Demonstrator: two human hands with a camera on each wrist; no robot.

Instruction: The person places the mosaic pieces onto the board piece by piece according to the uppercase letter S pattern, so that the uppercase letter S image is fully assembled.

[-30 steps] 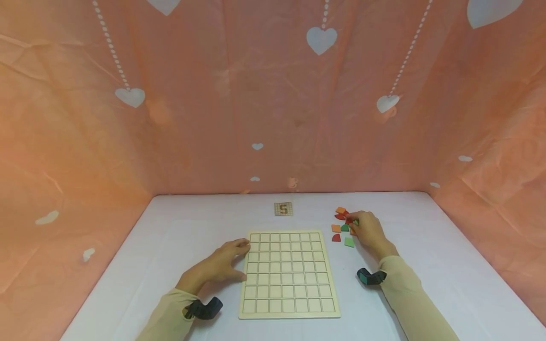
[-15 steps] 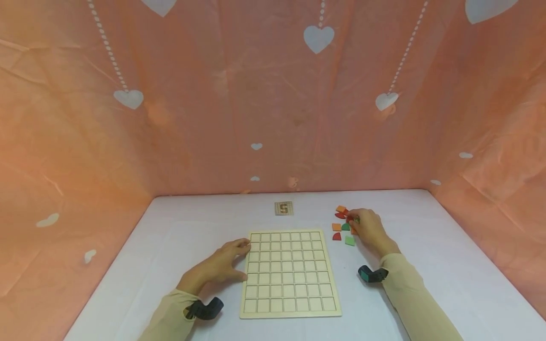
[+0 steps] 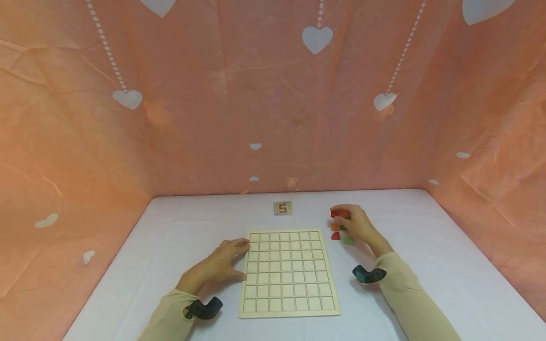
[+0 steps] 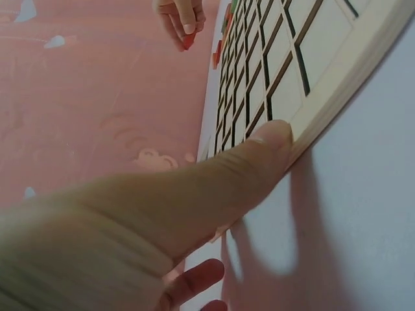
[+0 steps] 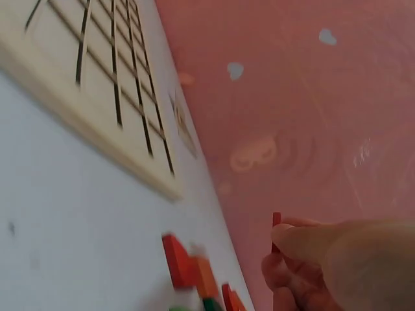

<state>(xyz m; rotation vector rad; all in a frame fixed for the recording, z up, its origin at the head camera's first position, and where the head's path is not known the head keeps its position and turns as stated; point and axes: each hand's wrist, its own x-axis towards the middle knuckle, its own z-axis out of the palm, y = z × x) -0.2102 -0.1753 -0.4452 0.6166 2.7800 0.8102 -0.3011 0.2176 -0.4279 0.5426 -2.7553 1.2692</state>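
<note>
Board (image 3: 289, 314) edge: left hand (image 3: 217, 266) relaxed, touching | right hand (image 3: 360, 225): pinching red tile (image 5: 277, 219) | tabletop (image 3: 339, 260) between board, pieces (image 3: 335, 236)

Two hands (image 3: 218, 263), two wrist cameras (image 3: 206, 309), one board (image 3: 288, 278), one card (image 3: 283, 208), five-plus tiles (image 3: 335, 236)

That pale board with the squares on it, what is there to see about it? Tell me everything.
The board is a flat, cream-coloured, nearly square panel that looks like wood, with a plain raised rim. Thin ridges divide it into seven rows of seven shallow squares, none holding a piece. It lies flat on the white table, nearer the person than the small card. The left hand touches its left edge, thumb tip on the rim.
</note>
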